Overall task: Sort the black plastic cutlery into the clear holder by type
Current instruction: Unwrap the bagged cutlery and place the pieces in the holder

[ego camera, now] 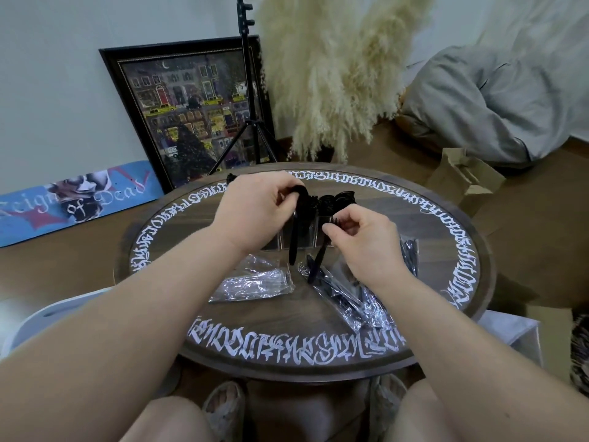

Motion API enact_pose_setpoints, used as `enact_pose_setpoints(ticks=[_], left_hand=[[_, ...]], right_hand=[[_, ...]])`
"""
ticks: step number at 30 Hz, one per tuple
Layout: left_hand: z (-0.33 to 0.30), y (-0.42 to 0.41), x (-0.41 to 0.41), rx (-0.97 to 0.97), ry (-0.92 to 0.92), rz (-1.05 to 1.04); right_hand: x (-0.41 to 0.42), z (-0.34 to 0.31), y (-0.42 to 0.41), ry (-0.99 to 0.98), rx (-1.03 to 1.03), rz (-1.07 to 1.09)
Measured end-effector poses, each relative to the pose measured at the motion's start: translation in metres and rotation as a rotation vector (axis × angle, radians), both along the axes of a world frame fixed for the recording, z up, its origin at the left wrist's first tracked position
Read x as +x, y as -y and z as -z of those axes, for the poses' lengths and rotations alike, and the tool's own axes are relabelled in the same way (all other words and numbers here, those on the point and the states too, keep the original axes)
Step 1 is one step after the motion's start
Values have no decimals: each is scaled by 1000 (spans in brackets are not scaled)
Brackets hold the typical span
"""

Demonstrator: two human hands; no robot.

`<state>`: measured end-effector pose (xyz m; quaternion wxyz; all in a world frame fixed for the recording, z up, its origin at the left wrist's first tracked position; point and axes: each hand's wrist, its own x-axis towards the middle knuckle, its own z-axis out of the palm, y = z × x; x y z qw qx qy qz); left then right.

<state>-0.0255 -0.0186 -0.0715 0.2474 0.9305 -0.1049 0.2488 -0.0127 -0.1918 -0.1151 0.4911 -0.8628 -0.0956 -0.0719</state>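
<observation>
Centrally, a round wooden table (446, 218) ringed with white lettering is seen, with crumpled clear wrappers (255, 282) laid on its near half. Behind the hands, toward the far side, the clear holder (307, 232) is stood, black cutlery heads (338, 199) showing above it. A black spoon (294, 237) is gripped by the curled left hand (255, 212), handle down. A black fork (318, 260) is pinched by the right hand (363, 240), just right of it.

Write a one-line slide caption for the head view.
Left hand grips a black spoon, right hand pinches a black fork, both above the clear holder on the round table.
</observation>
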Motion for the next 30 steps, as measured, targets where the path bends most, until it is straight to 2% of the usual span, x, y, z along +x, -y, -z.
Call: enact_pose_setpoints(ticks=[3,5,10,13,17,24,27,30], left_hand=[[-5,1,-1,77,-177,22],[-2,5,-5,100,-220,42],[5,9,-5,88,-179,14],[8,9,-5,88,-176,23],[9,9,-6,73,-184,89],[-1,9,0,29,-154,124],[-6,7,4,22,-96,96],[-13,-2,13,49,50,13]], right_hand=[[2,-7,-3,15,11,5],[3,-13,-7,9,33,-28],[-2,-22,-12,-24,53,-174],[-4,-20,-10,5,-6,-219],[1,-13,-9,83,-117,-183],[7,-13,-10,111,-68,-138],[13,-17,-5,76,-15,-73],[24,-16,9,48,61,59]])
